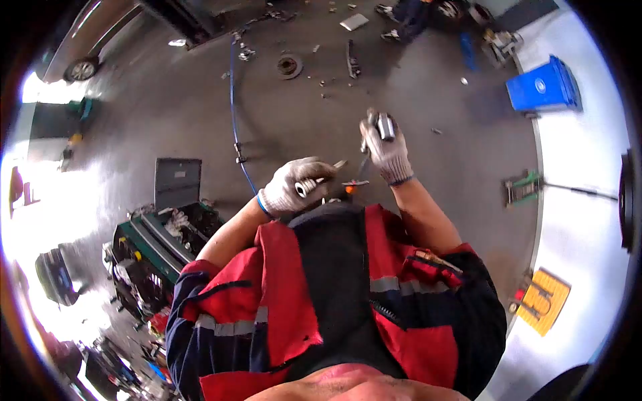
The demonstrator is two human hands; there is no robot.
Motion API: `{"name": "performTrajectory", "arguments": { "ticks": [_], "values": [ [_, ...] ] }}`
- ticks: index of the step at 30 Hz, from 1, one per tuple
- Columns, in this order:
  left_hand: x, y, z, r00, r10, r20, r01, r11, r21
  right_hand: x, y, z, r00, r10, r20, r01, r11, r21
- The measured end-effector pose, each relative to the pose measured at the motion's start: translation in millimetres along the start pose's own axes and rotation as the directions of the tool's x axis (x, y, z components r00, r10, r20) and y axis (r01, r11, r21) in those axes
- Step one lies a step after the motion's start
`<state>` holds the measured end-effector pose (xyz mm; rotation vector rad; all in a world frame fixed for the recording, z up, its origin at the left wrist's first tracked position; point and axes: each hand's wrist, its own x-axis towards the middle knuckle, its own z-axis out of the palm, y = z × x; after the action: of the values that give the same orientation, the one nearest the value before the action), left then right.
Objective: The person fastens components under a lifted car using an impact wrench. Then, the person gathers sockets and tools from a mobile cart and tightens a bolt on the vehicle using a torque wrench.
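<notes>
In a pale work glove, my left hand (298,184) is closed round a light metal part (305,187) with a ringed end, in front of my chest. My right hand (386,150), gloved too and farther forward, is wrapped round a shiny metal cylinder (386,127). A thin dark shaft hangs below the right hand. Between the hands, close to my chest, is a small orange item (351,190) under a flat metal piece (356,182); what they belong to is hard to make out.
An open green toolbox (157,235) stands at the left. A blue hose (233,100) and a brake disc (289,66) lie on the floor ahead. A blue bin (545,87) and green jack (523,189) are at the right; another person's legs (409,19) show at the top.
</notes>
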<state>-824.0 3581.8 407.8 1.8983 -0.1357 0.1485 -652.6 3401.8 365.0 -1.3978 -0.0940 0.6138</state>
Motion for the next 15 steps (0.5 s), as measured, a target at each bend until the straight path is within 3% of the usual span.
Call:
{"name": "performTrajectory", "arguments": {
  "ticks": [1, 2, 4, 7, 9, 11, 15],
  "values": [
    [15.6, 12.1, -1.7, 0.954, 0.301, -0.013, -0.300, 0.953, 0.048, 0.8, -15.6, 5.2, 0.999, -0.046, -0.010, 0.046, 0.998, -0.041],
    [29.0, 28.4, -8.4, 0.933, 0.347, 0.096, -0.356, 0.929, 0.102, 2.3, -24.8, 14.3, 0.986, -0.119, -0.118, 0.118, 0.993, -0.018],
    [49.6, 36.4, -13.8, 0.860, 0.458, 0.225, -0.501, 0.842, 0.199, -2.1, -48.9, 23.3, 0.981, -0.120, -0.151, 0.124, 0.992, 0.016],
    [69.2, 47.5, -18.5, 0.947, 0.015, 0.321, -0.124, 0.938, 0.323, -3.5, -64.2, 31.3, 0.968, -0.087, -0.237, 0.087, 0.996, -0.011],
    [70.9, 42.0, -21.6, 0.898, 0.354, 0.261, -0.427, 0.844, 0.325, -11.0, -71.4, 34.7, 0.964, -0.095, -0.248, 0.103, 0.994, 0.020],
    [78.4, 32.9, -30.6, 0.830, 0.423, 0.364, -0.541, 0.768, 0.343, -13.4, -69.5, 37.5, 0.931, -0.178, -0.319, 0.175, 0.984, -0.038],
    [88.8, 33.1, -35.1, 0.712, 0.614, 0.340, -0.700, 0.656, 0.281, -31.5, -65.3, 51.7, 0.832, -0.368, -0.414, 0.298, 0.927, -0.227]
  ]
}}
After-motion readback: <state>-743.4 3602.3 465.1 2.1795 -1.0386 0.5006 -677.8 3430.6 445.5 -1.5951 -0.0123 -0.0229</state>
